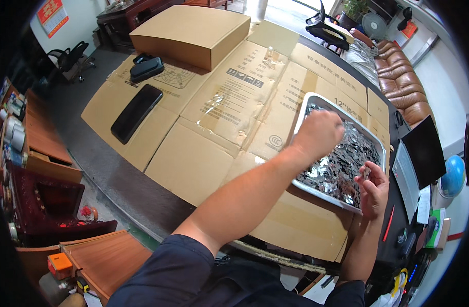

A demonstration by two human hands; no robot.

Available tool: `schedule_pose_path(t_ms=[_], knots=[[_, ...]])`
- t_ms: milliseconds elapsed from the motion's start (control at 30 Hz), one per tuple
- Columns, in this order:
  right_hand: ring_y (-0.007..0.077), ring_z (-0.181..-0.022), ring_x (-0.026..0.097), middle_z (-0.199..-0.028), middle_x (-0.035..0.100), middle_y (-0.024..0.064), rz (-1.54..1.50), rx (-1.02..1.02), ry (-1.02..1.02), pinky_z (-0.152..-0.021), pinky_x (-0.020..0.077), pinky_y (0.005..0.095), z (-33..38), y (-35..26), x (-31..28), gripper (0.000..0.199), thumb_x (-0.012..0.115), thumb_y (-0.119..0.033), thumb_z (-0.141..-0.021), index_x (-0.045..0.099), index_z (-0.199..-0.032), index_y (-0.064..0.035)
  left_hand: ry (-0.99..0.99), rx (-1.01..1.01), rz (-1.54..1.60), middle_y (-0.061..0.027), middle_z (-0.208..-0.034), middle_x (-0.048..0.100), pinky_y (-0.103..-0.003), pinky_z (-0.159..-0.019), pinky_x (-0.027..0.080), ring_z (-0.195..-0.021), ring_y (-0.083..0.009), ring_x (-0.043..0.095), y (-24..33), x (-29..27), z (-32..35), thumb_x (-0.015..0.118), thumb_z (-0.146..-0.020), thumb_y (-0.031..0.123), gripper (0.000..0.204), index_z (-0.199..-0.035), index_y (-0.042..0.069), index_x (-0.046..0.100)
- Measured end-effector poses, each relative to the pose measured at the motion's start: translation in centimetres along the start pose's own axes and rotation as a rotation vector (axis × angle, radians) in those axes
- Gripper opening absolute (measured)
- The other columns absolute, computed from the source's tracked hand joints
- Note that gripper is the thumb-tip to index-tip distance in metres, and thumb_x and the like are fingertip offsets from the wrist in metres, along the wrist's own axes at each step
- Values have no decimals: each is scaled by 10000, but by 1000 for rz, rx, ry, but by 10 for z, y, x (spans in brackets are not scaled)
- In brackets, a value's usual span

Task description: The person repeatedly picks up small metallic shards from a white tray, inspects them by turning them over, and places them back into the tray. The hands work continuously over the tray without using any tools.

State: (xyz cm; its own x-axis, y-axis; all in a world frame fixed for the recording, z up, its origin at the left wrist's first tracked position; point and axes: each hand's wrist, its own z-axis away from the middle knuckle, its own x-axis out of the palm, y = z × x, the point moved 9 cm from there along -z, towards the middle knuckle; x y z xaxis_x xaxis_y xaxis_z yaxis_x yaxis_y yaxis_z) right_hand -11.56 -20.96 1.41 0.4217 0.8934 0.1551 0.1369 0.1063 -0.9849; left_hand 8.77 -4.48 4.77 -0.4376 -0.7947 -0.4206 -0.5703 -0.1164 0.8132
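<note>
A white-rimmed rectangular tray [384, 151] holds a heap of small dark grey and black jigsaw puzzle pieces [360, 148], several of them glossy. Over the tray's left part is my left hand [319, 134], its fingers curled closed and turned away, so what they hold is hidden. My right hand [375, 192] is at the tray's near right corner, thumb and fingers pinched around a small puzzle piece [366, 173]. The wrist of that hand stays just outside the rim.
Flattened cardboard [214, 102] covers the table beneath the tray. A closed cardboard box [188, 36], a black phone [137, 113] and a dark case [147, 69] lie on its left side. To the right are an open laptop [407, 179] and a red pen [388, 223].
</note>
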Motion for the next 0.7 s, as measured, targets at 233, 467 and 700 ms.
schedule_pose_path(t_ms=[233,467,700], knots=[[179,-989,699,-1194,703,136,21,-11,-14,-942,607,358,1,-2,11,523,795,35,-837,651,-1339,54,103,-182,258,-258,-1342,694,-415,-1105,504,-1266,-369,668,-40,-26,-16,645,-1002,223,431,-1366,-4,683],[140,-919,704,-1171,709,121,29,16,8,-849,583,275,-1,-7,11,515,811,25,-833,658,-1324,59,-56,-343,523,-107,-1172,764,-301,-955,537,-1077,-153,696,-49,-14,-17,610,-1072,129,304,-1312,-39,692],[107,-921,675,-1148,729,120,-9,-8,41,-895,585,273,-4,-18,3,484,843,-5,-856,678,-1307,52,-167,-141,103,-53,-880,760,-262,-734,554,-799,-108,686,-12,-10,-7,769,-937,63,127,-1012,-40,772]])
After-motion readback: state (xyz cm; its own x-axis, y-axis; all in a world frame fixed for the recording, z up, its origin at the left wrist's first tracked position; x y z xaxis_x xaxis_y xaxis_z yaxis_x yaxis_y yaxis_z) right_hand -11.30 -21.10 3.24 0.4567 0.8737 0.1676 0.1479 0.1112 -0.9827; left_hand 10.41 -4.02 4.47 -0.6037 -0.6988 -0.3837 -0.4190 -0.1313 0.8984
